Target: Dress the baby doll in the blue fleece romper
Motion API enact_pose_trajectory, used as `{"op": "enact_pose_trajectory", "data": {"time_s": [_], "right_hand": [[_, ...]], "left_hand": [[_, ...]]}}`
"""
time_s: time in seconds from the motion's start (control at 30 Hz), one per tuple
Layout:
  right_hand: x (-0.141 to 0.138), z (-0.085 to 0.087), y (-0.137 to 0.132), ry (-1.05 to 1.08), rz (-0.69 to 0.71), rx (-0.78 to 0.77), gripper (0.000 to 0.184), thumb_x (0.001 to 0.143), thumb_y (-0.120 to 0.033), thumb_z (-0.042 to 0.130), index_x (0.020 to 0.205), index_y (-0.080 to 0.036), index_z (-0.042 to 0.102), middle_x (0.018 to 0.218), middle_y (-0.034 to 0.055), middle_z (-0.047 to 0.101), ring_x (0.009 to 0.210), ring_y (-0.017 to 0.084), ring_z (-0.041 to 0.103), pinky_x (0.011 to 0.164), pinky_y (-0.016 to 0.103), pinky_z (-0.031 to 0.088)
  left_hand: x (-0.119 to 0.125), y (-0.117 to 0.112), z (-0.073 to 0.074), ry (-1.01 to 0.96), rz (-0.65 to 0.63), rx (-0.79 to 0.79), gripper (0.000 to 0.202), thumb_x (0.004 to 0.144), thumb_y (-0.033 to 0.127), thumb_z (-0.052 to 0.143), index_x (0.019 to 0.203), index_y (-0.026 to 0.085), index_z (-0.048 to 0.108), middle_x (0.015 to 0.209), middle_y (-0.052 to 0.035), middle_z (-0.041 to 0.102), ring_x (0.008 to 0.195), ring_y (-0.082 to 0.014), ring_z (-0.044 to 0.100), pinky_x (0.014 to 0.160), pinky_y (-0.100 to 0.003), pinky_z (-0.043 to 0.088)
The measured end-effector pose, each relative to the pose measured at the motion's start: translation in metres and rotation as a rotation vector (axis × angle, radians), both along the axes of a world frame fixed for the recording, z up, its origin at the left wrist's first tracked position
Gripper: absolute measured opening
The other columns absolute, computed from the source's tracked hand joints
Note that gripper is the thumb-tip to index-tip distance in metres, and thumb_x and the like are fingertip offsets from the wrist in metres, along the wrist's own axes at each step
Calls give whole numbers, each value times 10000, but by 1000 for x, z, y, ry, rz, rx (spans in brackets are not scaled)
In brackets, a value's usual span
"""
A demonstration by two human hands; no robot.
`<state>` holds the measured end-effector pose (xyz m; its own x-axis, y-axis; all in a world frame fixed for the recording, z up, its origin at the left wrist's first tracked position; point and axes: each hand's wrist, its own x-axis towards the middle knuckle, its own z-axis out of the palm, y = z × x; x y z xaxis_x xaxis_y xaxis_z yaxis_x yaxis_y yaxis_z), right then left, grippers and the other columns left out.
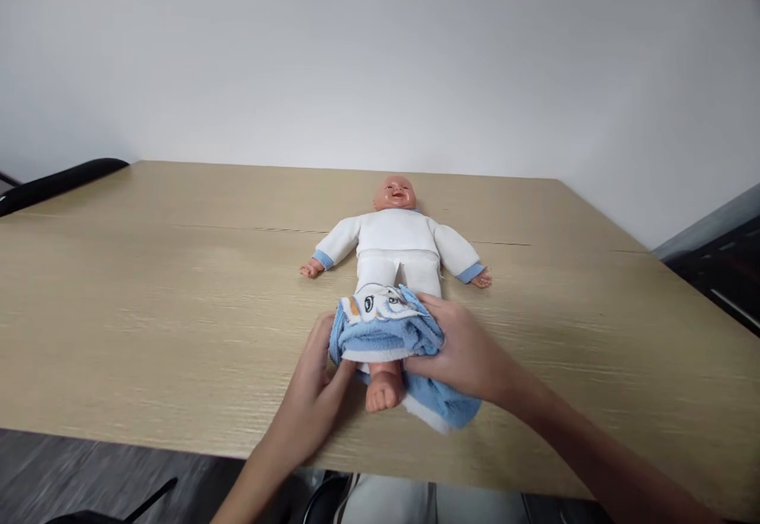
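Observation:
A baby doll (399,229) with a white cloth body and blue cuffs lies on its back, head toward the wall and arms spread. Around its lower legs is a bunched blue terry-cloth garment (385,340) with white edging and a printed cartoon face. One bare doll foot (383,388) sticks out below the cloth; the other foot is hidden. My left hand (316,374) grips the garment's left side, thumb near the foot. My right hand (460,343) closes on its right side, while a loose part of the cloth lies on the table beneath that hand.
The light wooden table (178,310) has a seam across it behind the doll. A white wall (332,73) rises at its far edge. Black objects stand at the left edge (65,184) and the right edge (724,263). My lap (392,500) is at the front edge.

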<state>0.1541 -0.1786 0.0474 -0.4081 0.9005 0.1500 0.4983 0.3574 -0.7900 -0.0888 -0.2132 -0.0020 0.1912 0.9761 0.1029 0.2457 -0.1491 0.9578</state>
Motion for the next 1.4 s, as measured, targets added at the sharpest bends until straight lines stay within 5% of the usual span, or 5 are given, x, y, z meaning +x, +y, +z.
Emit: {"op": "enact_pose_trajectory", "data": {"time_s": [0.37,0.77,0.93,1.1,1.4], "right_hand": [[54,-37,36,411,231,-375,660,917,-414,871,1505,-262,612,1391,60,729,1334,289,661,1162,417,517],[53,-53,23,911,79,-657,704,861,-497,854,1468,-227,624,1338,114,778,1162,282,765,1021,391,599],[50,-48,21,913,-11,-631,738,845,-482,889,1475,-248,583,1286,91,776,1052,254,768,917,349,607],[60,-52,27,777,45,-469,601,859,-484,918,1337,-240,648,1148,22,728,978,175,681,875,264,544],[77,-53,31,400,153,-466,467,863,-592,883,989,-174,715,871,-19,598,781,153,509,738,264,462]], "left_hand": [[-22,37,23,85,-168,-36,331,1095,490,603,1295,225,606,1329,-86,684,1255,-260,609,1100,-390,488],[-9,66,60,305,-210,235,608,1061,525,649,1596,288,487,1675,-115,483,1542,-321,448,1311,-504,351],[23,105,96,572,-563,238,661,957,676,721,1448,239,652,1264,-109,699,1197,-318,623,1017,-421,514],[49,147,103,452,-903,56,459,898,622,809,975,193,666,871,21,581,767,-149,522,671,-282,384],[62,160,86,288,-1042,7,360,953,503,767,1123,200,671,1040,-16,650,1004,-210,623,911,-299,500]]}}
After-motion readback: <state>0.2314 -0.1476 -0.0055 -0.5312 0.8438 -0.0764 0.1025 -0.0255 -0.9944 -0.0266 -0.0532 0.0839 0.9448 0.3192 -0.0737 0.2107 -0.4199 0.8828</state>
